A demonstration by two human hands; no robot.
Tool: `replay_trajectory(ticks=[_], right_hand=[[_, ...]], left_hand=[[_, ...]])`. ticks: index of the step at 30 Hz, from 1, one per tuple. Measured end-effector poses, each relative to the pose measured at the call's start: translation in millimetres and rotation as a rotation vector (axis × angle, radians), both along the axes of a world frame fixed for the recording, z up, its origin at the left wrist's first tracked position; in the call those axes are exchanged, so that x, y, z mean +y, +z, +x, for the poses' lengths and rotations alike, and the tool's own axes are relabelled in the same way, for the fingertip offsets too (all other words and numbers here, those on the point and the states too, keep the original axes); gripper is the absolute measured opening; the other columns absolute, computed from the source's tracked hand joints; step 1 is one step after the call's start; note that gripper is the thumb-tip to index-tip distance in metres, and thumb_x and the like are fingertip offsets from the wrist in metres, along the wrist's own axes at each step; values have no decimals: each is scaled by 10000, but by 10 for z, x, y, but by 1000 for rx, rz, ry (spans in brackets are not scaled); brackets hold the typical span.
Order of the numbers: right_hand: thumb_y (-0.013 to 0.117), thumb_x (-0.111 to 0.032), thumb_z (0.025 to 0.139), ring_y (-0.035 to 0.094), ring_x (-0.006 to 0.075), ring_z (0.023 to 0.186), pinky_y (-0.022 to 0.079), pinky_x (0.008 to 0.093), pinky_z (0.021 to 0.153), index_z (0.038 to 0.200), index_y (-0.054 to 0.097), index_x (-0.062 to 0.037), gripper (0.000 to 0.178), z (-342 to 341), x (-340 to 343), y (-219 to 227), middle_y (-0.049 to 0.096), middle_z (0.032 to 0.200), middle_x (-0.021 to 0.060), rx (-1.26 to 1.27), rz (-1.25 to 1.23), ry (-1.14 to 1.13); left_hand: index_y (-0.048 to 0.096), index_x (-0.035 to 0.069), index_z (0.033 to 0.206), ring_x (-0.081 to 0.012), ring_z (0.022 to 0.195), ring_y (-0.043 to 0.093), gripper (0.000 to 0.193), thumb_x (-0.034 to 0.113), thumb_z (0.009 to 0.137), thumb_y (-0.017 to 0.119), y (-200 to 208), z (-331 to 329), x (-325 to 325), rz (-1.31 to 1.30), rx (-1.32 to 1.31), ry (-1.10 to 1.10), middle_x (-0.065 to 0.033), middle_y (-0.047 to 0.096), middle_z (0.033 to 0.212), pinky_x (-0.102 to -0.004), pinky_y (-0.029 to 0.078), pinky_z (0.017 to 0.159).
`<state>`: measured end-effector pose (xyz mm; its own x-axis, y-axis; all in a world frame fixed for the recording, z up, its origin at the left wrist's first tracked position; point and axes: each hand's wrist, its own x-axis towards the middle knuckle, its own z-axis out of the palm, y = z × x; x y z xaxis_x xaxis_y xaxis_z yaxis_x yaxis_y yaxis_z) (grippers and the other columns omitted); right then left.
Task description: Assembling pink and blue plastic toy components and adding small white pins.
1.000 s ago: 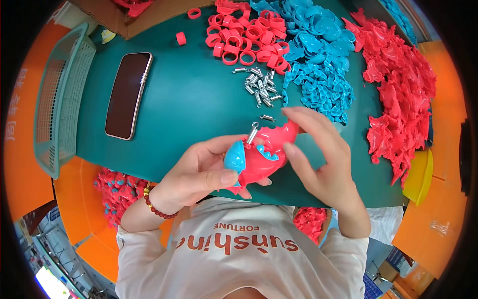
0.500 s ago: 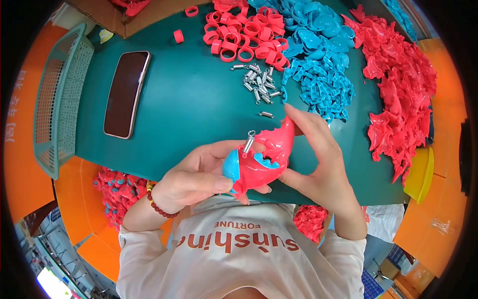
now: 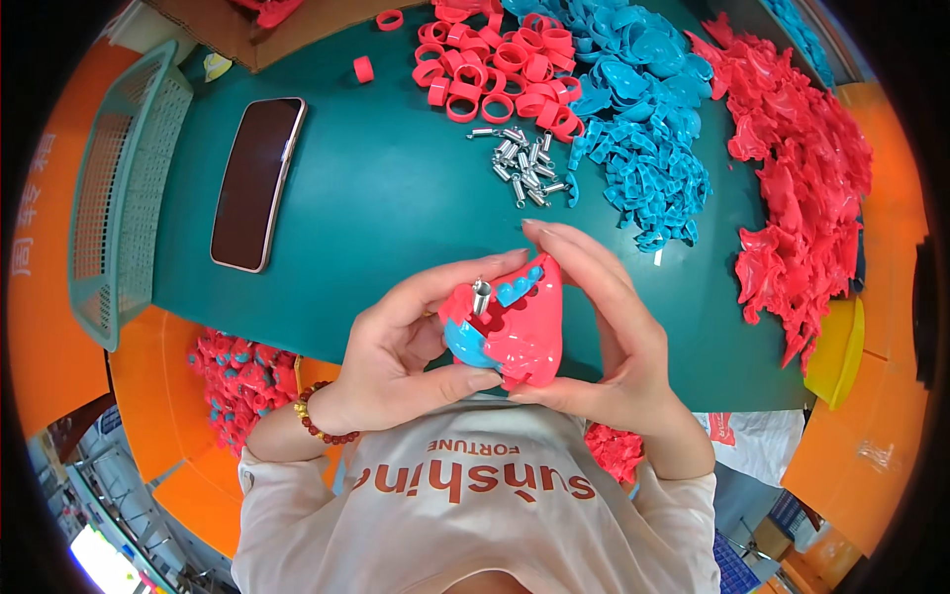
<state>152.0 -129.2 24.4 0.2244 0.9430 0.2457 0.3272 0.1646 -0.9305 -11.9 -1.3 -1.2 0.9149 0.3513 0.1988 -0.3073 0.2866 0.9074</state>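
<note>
Bright, even light floods the green tabletop (image 3: pixel 376 218), shadows soft and faint! White glints flash off the glossy red-and-blue plastic piece (image 3: pixel 532 337) and the metal springs (image 3: pixel 519 188), all fairly crisp near the centre. Out wide, the fisheye bites: the mesh basket (image 3: pixel 99 198) bows along its curve, and the corners drop into solid black. Lower left, a lit panel (image 3: pixel 102 561) glares blown-out white, fine detail around it turning soft.
</note>
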Motion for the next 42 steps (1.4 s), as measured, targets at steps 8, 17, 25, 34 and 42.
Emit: replay_trajectory(ticks=[8, 17, 25, 34, 42], right_hand=[[835, -106, 629, 454, 272, 1216, 410, 367, 969, 1377, 373, -20, 884, -113, 2, -61, 446, 1360, 152, 176, 12, 22], [821, -36, 642, 439, 210, 1249, 440, 363, 956, 1391, 362, -36, 878, -53, 7, -70, 401, 1408, 111, 568, -148, 113], [819, -28, 648, 509, 204, 1179, 462, 344, 923, 1372, 385, -25, 845, -20, 51, -118, 470, 1340, 113, 551, -138, 42], [815, -24, 658, 574, 189, 1062, 475, 344, 900, 1313, 399, 15, 777, 2, 11, -119, 568, 1180, 128, 796, -261, 95], [847, -52, 628, 572, 177, 1034, 477, 345, 889, 1167, 428, -1, 684, 11, 44, -123, 571, 1095, 107, 769, -286, 112]], left_hand=[[367, -29, 1334, -268, 1339, 314, 643, -69, 771, 676, 14, -18, -60, 133, -52, 48, -209, 324, 1428, -386, 350, 1063], [285, -23, 1398, -273, 1351, 284, 727, -54, 781, 668, 16, -69, -16, 90, -7, -27, -188, 243, 1477, -372, 353, 1057], [274, -9, 1408, -278, 1307, 366, 731, -20, 793, 670, 29, 2, -42, 205, 99, 9, -184, 244, 1477, -344, 425, 995], [379, 20, 1371, -209, 1090, 580, 858, 142, 654, 834, 121, -24, 68, 537, 194, 52, -159, 513, 1290, -326, 507, 890], [394, 17, 1362, -183, 988, 621, 890, 169, 615, 853, 31, 5, 86, 736, 97, 142, -158, 538, 1256, -298, 545, 804]])
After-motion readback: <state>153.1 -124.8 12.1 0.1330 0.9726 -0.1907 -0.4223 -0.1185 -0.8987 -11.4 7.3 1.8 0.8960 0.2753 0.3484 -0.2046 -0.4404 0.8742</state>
